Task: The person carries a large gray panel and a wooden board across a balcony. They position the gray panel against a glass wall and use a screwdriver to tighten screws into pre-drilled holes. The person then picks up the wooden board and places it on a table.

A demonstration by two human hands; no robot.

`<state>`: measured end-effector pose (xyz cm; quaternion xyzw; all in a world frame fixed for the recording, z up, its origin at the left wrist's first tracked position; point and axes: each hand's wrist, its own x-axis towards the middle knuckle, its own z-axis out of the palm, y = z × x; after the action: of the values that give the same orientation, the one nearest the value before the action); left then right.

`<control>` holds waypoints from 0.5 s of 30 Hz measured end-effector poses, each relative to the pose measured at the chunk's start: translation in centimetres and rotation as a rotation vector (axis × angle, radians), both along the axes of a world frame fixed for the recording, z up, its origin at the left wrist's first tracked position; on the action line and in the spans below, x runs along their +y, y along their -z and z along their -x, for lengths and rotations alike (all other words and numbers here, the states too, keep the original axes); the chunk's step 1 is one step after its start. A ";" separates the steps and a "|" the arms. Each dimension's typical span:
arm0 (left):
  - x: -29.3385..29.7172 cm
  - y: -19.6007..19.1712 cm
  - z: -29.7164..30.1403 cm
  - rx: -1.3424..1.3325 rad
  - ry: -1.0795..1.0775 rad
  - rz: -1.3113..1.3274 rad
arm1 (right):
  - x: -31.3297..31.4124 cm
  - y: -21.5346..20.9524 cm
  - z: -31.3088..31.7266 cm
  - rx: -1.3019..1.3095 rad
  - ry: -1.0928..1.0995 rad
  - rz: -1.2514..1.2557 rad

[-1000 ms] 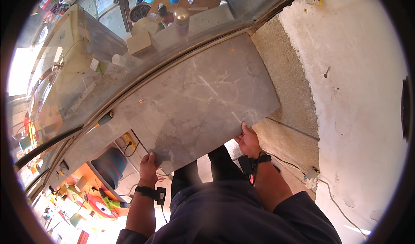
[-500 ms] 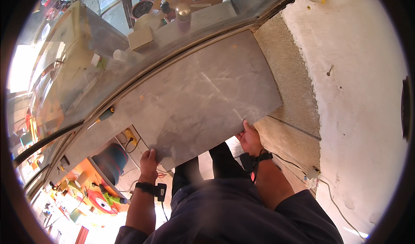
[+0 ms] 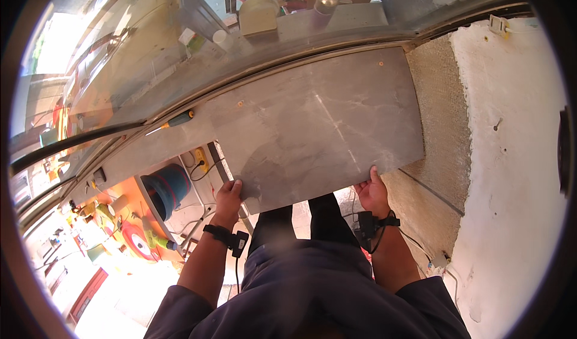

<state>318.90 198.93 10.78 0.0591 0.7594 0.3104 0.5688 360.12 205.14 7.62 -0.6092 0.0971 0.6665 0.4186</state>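
A wide grey slab [image 3: 324, 122], flat and faintly marked with pale streaks, spans the space in front of me beneath the window frame. My left hand [image 3: 227, 199] grips its near left corner, thumb on top and the other fingers partly hidden below. Along the near edge farther right, my right hand [image 3: 371, 192] holds it the same way, thumb on the upper face. On the sill left of the slab lies a screwdriver [image 3: 180, 119] with a dark handle.
A rough concrete strip [image 3: 442, 110] and a white wall [image 3: 511, 177] with a protruding nail [image 3: 497, 124] bound the right side. At lower left are a blue bucket [image 3: 168, 192], a yellow socket strip [image 3: 201, 160] and cables. Glass [image 3: 138, 50] stands beyond the far edge.
The whole view has turned, shifting the slab and surroundings rightward in the picture. More of a support bar shows beside the slab's left edge. Both hands keep their hold.
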 end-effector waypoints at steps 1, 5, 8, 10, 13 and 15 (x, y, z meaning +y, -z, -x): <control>0.1 -0.1 -0.1 -0.009 -0.015 -0.003 | 0.2 0.1 0.0 -0.004 0.011 0.000; -0.4 0.1 0.2 -0.020 -0.029 0.007 | 1.6 -2.2 1.8 0.017 0.008 0.034; -0.4 -0.4 0.1 0.005 0.015 0.040 | 1.5 -3.1 1.8 0.031 -0.036 0.051; -0.7 -1.0 -0.3 0.048 0.049 0.063 | 0.7 -2.5 0.8 -0.046 -0.169 0.059; -2.6 -0.9 0.0 0.017 0.071 0.094 | 0.2 -2.7 0.2 -0.090 -0.282 0.069; -4.0 -1.3 0.5 -0.024 0.115 0.115 | 0.3 -2.8 0.3 -0.114 -0.308 0.086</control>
<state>318.38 194.91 12.07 0.0663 0.7645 0.2338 0.5970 359.85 205.43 10.39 -0.6711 0.0072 0.6824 0.2897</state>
